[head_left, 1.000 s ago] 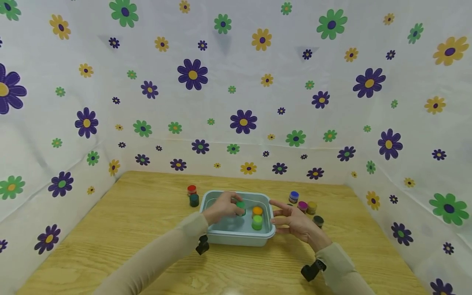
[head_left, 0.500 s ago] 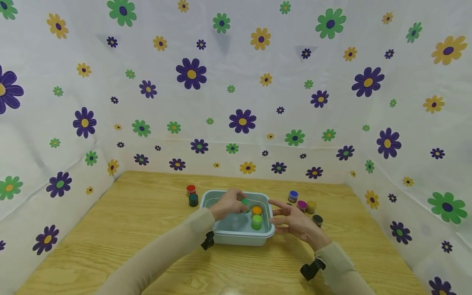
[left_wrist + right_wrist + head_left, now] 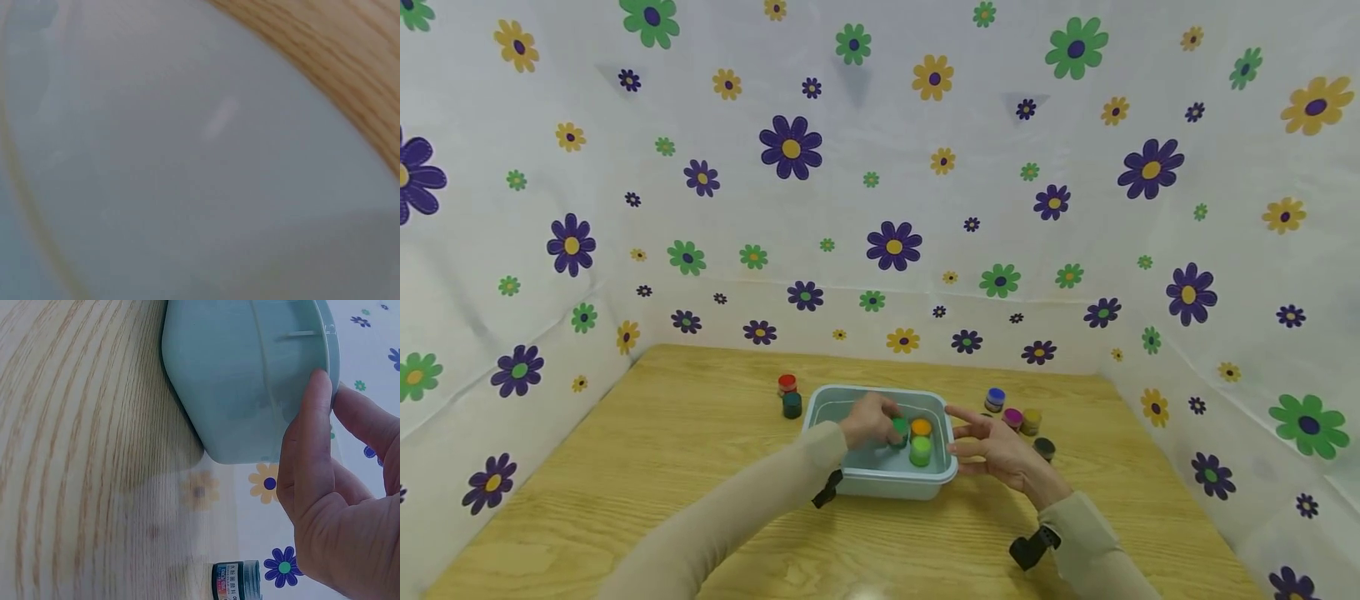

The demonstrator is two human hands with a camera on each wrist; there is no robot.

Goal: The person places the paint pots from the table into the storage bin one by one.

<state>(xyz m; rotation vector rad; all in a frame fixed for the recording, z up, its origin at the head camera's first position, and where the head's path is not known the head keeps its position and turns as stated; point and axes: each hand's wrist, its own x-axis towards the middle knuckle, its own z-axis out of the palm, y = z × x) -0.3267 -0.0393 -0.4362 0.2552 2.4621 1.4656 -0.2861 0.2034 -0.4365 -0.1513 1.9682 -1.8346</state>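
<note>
A pale blue plastic tub [image 3: 887, 485] stands on the wooden table. My left hand [image 3: 871, 419] reaches into it and grips a dark green paint jar [image 3: 899, 430], partly hidden by the fingers. An orange-lidded paint jar [image 3: 921, 427] and a light green paint jar [image 3: 920, 451] stand inside, just right of the gripped one. At the tub's right rim is my right hand [image 3: 1003, 454], its fingers extended; the right wrist view has its fingertips [image 3: 319, 384] touching the rim. Only the tub's wall [image 3: 187, 156], blurred and close, and some table fill the left wrist view.
Left of the tub stand a red-lidded jar [image 3: 787, 384] and a dark teal jar [image 3: 792, 406]. Beyond my right hand are blue [image 3: 995, 399], magenta [image 3: 1012, 419], ochre [image 3: 1032, 422] and black [image 3: 1043, 449] jars. Flowered sheeting [image 3: 895, 192] encloses the table's back and sides.
Inside the tub, my left hand has carried the dark green paint jar a little to the right, beside the orange-lidded one. My right hand has stayed at the rim.
</note>
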